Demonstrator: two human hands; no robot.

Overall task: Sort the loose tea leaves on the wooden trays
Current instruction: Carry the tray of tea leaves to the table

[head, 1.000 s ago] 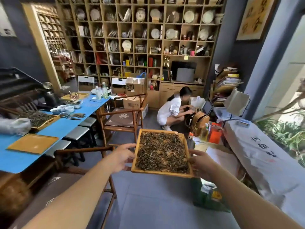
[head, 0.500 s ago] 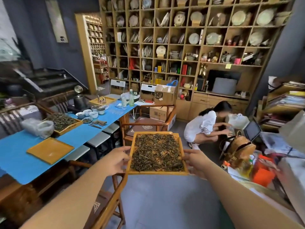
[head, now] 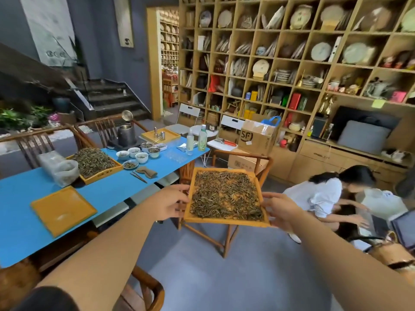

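I hold a wooden tray level in the air in front of me, covered with loose dark tea leaves. My left hand grips its left edge and my right hand grips its right edge. On the blue table to the left lies an empty wooden tray. Behind it a second tray is heaped with tea leaves, and a clear plastic bag rests beside it.
Small white cups, a kettle, bottles and another tray stand at the table's far end. A wooden chair is below the held tray. A person crouches at the right by bags. Shelves fill the back wall.
My view has swung left, bringing the blue table closer and more central. The held tray stays between both hands and has moved with me toward the table.
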